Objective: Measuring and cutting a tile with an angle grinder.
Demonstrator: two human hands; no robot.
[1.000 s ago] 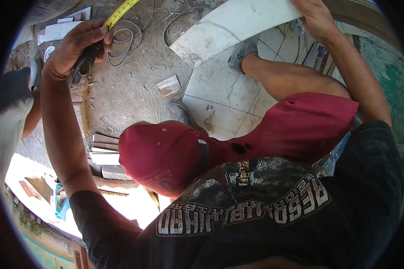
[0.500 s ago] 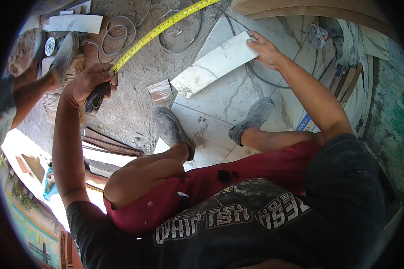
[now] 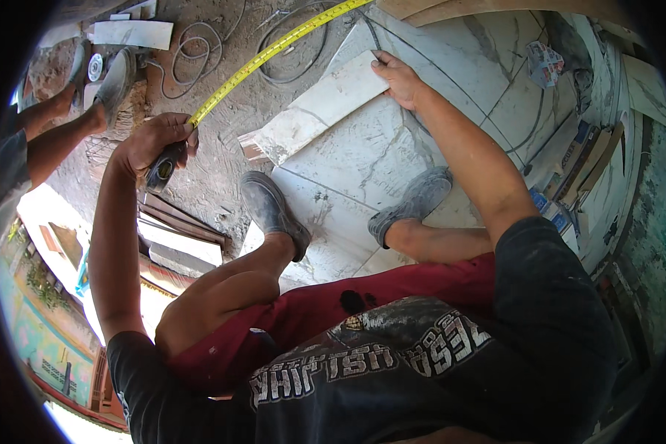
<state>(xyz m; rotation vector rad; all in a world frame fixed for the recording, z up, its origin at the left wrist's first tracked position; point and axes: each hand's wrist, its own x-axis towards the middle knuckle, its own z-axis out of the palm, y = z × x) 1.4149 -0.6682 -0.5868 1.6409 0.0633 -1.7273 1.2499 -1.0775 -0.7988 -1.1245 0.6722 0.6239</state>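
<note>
My left hand [image 3: 159, 142] is closed around a tape measure [image 3: 164, 169] with a dark case. Its yellow blade [image 3: 274, 50] is pulled out and arcs up to the right past the top edge; its far end is out of sight. My right hand [image 3: 398, 80] pinches the upper right end of a long white strip of cut tile [image 3: 322, 103], tilted over the floor. The strip's lower left end partly covers a small ridged tile scrap [image 3: 250, 146]. The blade passes above the strip, apart from it in the picture.
Marbled tiles [image 3: 333, 166] lie under my feet, beside rough grey ground. Another person's feet [image 3: 116, 85] are at upper left, by an angle grinder [image 3: 96, 66]. A grey cable [image 3: 200, 44] coils nearby. Dark strips [image 3: 181, 218] are stacked left; cardboard boxes [image 3: 577, 159] stand right.
My right hand has moved left with the tile strip, which now overlaps the small ridged scrap. My left hand keeps hold of the tape measure. The whole view has shifted slightly.
</note>
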